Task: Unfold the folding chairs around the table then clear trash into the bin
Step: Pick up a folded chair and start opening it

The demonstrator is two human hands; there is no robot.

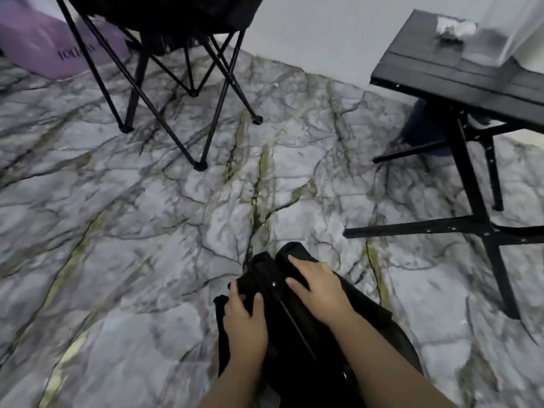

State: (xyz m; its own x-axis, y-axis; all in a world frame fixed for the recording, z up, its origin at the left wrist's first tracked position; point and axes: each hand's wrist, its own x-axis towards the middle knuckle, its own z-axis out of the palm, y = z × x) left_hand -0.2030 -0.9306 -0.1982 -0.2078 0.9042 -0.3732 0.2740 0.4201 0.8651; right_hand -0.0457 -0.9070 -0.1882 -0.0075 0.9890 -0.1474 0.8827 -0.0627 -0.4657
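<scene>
A folded black folding chair [294, 343] stands bunched together right in front of me at the bottom centre. My left hand [245, 322] grips its left fabric edge, fingers and thumb curled round it. My right hand [316, 285] grips the right upper part of the fabric, fingers wrapped over the top. An unfolded black folding chair [164, 69] stands on the floor at the upper left. A black folding table [447, 69] is at the upper right, with crumpled white trash [454, 28] and a clear plastic piece [494, 39] on it.
A marble-patterned floor [147, 231] spreads between the chairs and the table. A purple box or mat [53, 45] lies at the far left by the white wall. The table's black legs [477, 219] spread out at the right. A dark blue object [424, 128] sits under the table.
</scene>
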